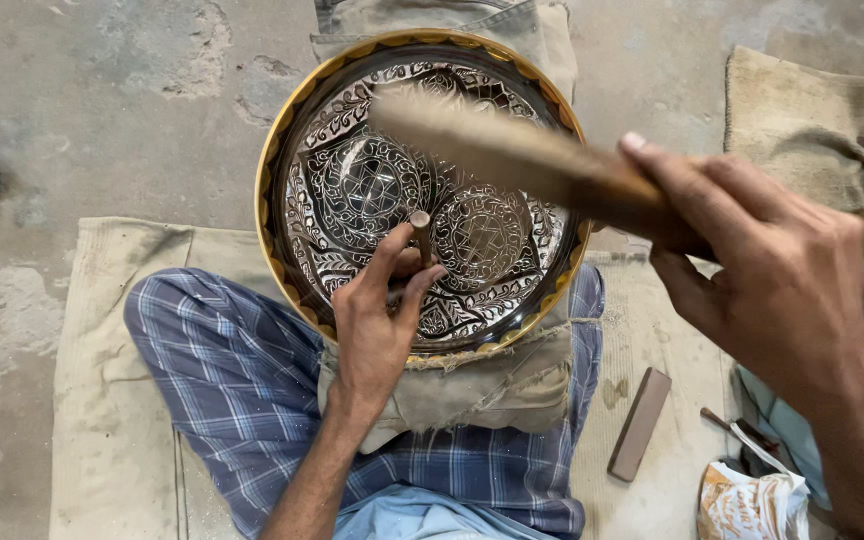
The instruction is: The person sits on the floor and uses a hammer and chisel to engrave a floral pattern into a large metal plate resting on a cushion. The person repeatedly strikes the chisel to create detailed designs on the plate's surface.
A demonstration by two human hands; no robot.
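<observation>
While the round engraved plate (422, 190) lay in the upper middle of the frame, the left hand (377, 320) rested on its lower part with the fingers curled. That hand pinched a short metal punch (420, 235) between thumb and fingertips, holding it nearly upright with its tip on the silver surface, near the middle of the plate between two round flower patterns. The hand was closed about the punch, not spread, and its heel lay over the plate's gold rim at the lower edge.

At the right of the frame the right hand (782, 290) was clenched around the handle of a wooden mallet (522, 160). Its thumb lay stretched along the top of the handle, and the other fingers wrapped underneath. The mallet reached from the hand toward the upper left, its blurred head hanging above the upper part of the plate, apart from the punch.

Under the plate lay a folded tan cloth (492, 385), which rested on the person's crossed legs in blue checked fabric (242, 370). A pale mat (102, 400) covered the concrete floor (102, 110) beneath them. At the lower right a dark flat bar (639, 423) lay on the mat, with a thin tool (742, 432) and a crumpled bag (752, 505) just beyond it. Another tan cloth (802, 120) lay at the upper right.
</observation>
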